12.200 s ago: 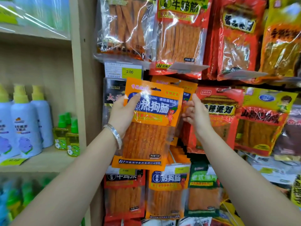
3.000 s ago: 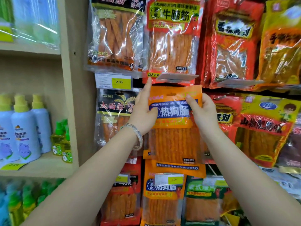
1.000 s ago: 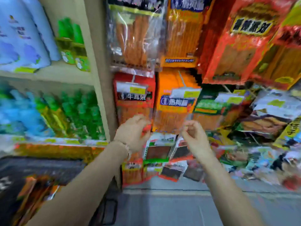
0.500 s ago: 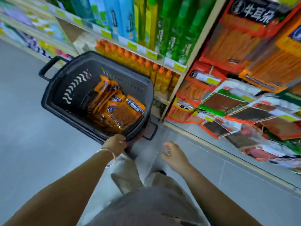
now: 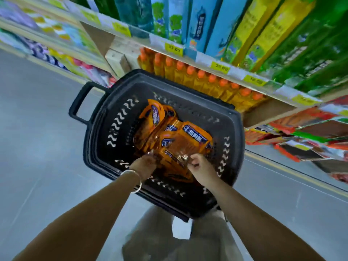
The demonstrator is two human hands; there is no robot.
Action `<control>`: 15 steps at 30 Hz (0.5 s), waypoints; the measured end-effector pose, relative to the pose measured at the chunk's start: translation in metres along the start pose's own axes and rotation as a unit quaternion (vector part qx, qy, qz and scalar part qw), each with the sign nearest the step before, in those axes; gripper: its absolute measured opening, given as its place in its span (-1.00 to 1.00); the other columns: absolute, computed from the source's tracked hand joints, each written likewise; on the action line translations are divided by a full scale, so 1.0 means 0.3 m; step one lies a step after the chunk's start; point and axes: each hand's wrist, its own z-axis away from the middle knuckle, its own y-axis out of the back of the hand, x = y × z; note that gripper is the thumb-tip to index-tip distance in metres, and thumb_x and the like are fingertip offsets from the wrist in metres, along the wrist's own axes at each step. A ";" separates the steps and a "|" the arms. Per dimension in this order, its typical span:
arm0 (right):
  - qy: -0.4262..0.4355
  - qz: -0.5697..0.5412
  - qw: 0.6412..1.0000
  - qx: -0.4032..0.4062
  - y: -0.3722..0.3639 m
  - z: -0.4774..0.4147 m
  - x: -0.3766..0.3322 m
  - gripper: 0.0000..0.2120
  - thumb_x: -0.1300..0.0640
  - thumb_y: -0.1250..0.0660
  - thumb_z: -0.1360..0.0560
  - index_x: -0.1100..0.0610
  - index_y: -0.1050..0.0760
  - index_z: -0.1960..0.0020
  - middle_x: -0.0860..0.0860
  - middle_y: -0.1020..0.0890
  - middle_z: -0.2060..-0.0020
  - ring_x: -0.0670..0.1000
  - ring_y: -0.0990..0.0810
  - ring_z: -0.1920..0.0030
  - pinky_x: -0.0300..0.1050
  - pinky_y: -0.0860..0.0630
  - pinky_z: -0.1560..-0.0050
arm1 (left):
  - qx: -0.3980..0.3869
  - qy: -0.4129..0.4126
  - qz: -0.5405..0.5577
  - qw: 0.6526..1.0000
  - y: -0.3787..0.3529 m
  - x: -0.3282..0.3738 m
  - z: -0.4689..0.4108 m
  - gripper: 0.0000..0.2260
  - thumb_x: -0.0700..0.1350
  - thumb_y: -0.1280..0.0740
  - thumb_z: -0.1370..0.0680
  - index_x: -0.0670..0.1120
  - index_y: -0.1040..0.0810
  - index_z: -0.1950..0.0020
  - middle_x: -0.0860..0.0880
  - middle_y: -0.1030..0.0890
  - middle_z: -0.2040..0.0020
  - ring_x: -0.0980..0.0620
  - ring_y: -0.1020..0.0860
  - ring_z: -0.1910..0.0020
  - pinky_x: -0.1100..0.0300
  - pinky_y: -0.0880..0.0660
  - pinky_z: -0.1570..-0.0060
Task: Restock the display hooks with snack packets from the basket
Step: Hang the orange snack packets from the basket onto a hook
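Aisle floor (image 5: pixel 37 138) — hands (image 5: pixel 146 164) (image 5: pixel 200 169) on orange packets (image 5: pixel 186 142)

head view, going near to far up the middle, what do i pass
trousers → left hand and right hand side by side → snack packets → far rim of the basket → orange-capped bottles → tall boxes

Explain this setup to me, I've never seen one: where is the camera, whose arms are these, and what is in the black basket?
There is no robot. A person wears one wide-angle camera on the head, so the single picture looks down over their own arms. The left hand, with a bracelet at the wrist, and the right hand both reach into a black basket on the grey floor, beside a shelf of orange-capped bottles. In the basket lies a pile of orange snack packets. Both hands touch the nearest packets; blur hides whether either grips one.
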 end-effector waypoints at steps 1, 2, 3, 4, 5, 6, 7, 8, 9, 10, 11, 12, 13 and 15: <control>-0.029 -0.002 1.000 0.000 -0.027 -0.053 0.011 -0.67 0.08 -0.27 -0.55 0.11 -0.38 -0.29 0.03 -0.54 -0.11 0.01 -0.52 0.01 -0.19 -0.33 0.10 | -0.009 0.001 -0.006 1.000 0.018 -0.012 -0.038 -0.74 -0.17 -0.30 -0.55 -0.23 -0.53 -0.21 -0.21 -0.57 -0.17 -0.17 -0.53 -0.16 0.25 -0.42 0.10; -0.057 -0.014 0.998 0.008 -0.054 -0.103 0.028 -0.69 0.11 -0.28 -0.55 0.15 -0.40 -0.27 0.05 -0.56 -0.07 0.06 -0.54 -0.02 -0.18 -0.33 0.11 | -0.012 0.001 -0.013 1.000 0.033 -0.024 -0.072 -0.74 -0.15 -0.30 -0.55 -0.20 -0.53 -0.22 -0.19 -0.57 -0.17 -0.16 -0.53 -0.15 0.25 -0.41 0.07; -0.085 -0.041 0.995 0.021 -0.081 -0.149 0.049 -0.74 0.16 -0.29 -0.54 0.19 -0.45 -0.21 0.07 -0.58 0.00 0.10 -0.56 -0.01 -0.17 -0.34 0.15 | -0.010 0.004 -0.029 1.000 0.041 -0.037 -0.105 -0.74 -0.14 -0.28 -0.55 -0.16 -0.52 -0.23 -0.17 -0.58 -0.15 -0.13 -0.54 -0.11 0.25 -0.39 0.07; -0.115 -0.079 0.990 0.032 -0.109 -0.191 0.073 -0.80 0.21 -0.28 -0.53 0.22 -0.50 -0.13 0.08 -0.59 0.10 0.12 -0.56 0.06 -0.16 -0.35 0.20 | -0.005 0.011 -0.041 0.999 0.044 -0.049 -0.139 -0.74 -0.12 -0.26 -0.56 -0.12 -0.51 -0.24 -0.13 -0.58 -0.12 -0.09 -0.54 -0.03 0.25 -0.38 0.10; -0.150 -0.121 0.980 0.043 -0.134 -0.230 0.098 -0.85 0.24 -0.27 -0.52 0.23 -0.54 -0.06 0.09 -0.58 0.21 0.11 -0.55 0.18 -0.16 -0.35 0.27 | -0.008 0.019 -0.053 0.998 0.044 -0.061 -0.168 -0.75 -0.11 -0.24 -0.57 -0.10 -0.50 -0.24 -0.10 -0.58 -0.09 -0.05 -0.53 0.03 0.25 -0.39 0.13; -0.184 -0.160 0.968 0.057 -0.154 -0.267 0.122 -0.86 0.24 -0.27 -0.52 0.24 -0.56 -0.02 0.13 -0.58 0.25 0.08 -0.52 0.26 -0.16 -0.35 0.30 | -0.025 0.021 -0.070 0.997 0.042 -0.067 -0.194 -0.75 -0.11 -0.22 -0.58 -0.10 -0.50 -0.24 -0.10 -0.57 -0.09 -0.05 -0.52 0.03 0.23 -0.41 0.08; -0.217 -0.197 0.953 0.073 -0.171 -0.303 0.147 -0.85 0.21 -0.27 -0.53 0.25 -0.57 0.00 0.19 -0.60 0.22 0.09 -0.53 0.26 -0.14 -0.40 0.27 | -0.056 0.019 -0.088 0.994 0.033 -0.074 -0.222 -0.75 -0.12 -0.21 -0.60 -0.13 -0.50 -0.25 -0.12 -0.56 -0.12 -0.08 -0.52 -0.04 0.19 -0.42 -0.02; -0.246 -0.232 0.937 0.089 -0.189 -0.342 0.176 -0.80 0.17 -0.28 -0.53 0.26 -0.57 -0.06 0.23 -0.62 0.12 0.12 -0.56 0.19 -0.09 -0.46 0.19 | -0.084 0.017 -0.094 0.992 0.025 -0.074 -0.241 -0.74 -0.14 -0.19 -0.61 -0.17 -0.50 -0.25 -0.15 -0.55 -0.18 -0.12 -0.51 -0.13 0.16 -0.41 -0.11; -0.268 -0.262 0.922 0.098 -0.205 -0.379 0.199 -0.74 0.13 -0.30 -0.53 0.24 -0.55 -0.14 0.23 -0.62 0.01 0.15 -0.59 0.09 -0.02 -0.51 0.08 | -0.106 0.013 -0.082 0.991 0.019 -0.068 -0.252 -0.75 -0.16 -0.18 -0.61 -0.18 -0.52 -0.23 -0.15 -0.55 -0.19 -0.12 -0.50 -0.18 0.18 -0.39 -0.12; -0.279 -0.289 0.910 0.104 -0.222 -0.416 0.218 -0.68 0.09 -0.30 -0.53 0.20 -0.51 -0.24 0.19 -0.60 -0.08 0.16 -0.59 -0.02 0.02 -0.53 -0.02 | -0.124 0.007 -0.051 0.991 0.008 -0.067 -0.265 -0.78 -0.17 -0.19 -0.60 -0.17 -0.55 -0.17 -0.13 -0.56 -0.17 -0.07 -0.51 -0.16 0.24 -0.40 -0.07; -0.281 -0.315 0.900 0.106 -0.239 -0.447 0.233 -0.61 0.07 -0.31 -0.53 0.16 -0.45 -0.32 0.16 -0.56 -0.16 0.16 -0.56 -0.10 0.02 -0.51 -0.11 | -0.133 0.002 -0.025 0.991 -0.003 -0.071 -0.279 -0.82 -0.20 -0.19 -0.59 -0.12 -0.57 -0.11 -0.07 -0.56 -0.14 0.04 -0.53 -0.10 0.38 -0.39 0.02; -0.273 -0.341 0.893 0.111 -0.258 -0.479 0.244 -0.54 0.06 -0.33 -0.53 0.13 -0.38 -0.39 0.13 -0.52 -0.25 0.16 -0.53 -0.18 0.07 -0.49 -0.20 | -0.130 -0.006 -0.009 0.991 -0.009 -0.072 -0.289 -0.83 -0.22 -0.20 -0.59 -0.10 -0.56 -0.08 -0.04 -0.55 -0.16 0.12 -0.52 -0.07 0.48 -0.38 0.04; -0.269 -0.361 0.885 0.116 -0.277 -0.506 0.254 -0.47 0.05 -0.35 -0.51 0.09 -0.32 -0.44 0.11 -0.47 -0.32 0.16 -0.50 -0.24 0.12 -0.46 -0.25 | -0.129 -0.011 -0.002 0.992 -0.014 -0.075 -0.300 -0.83 -0.22 -0.22 -0.58 -0.12 -0.56 -0.11 -0.06 -0.53 -0.21 0.09 -0.51 -0.10 0.50 -0.37 0.00; -0.278 -0.372 0.877 0.124 -0.306 -0.535 0.259 -0.36 -0.03 -0.38 -0.48 0.02 -0.23 -0.49 0.11 -0.40 -0.38 0.19 -0.45 -0.29 0.18 -0.43 -0.27 | -0.136 -0.019 -0.016 0.990 -0.022 -0.091 -0.327 -0.73 -0.18 -0.28 -0.56 -0.18 -0.52 -0.25 -0.15 -0.50 -0.29 -0.08 -0.46 -0.26 0.30 -0.33 -0.16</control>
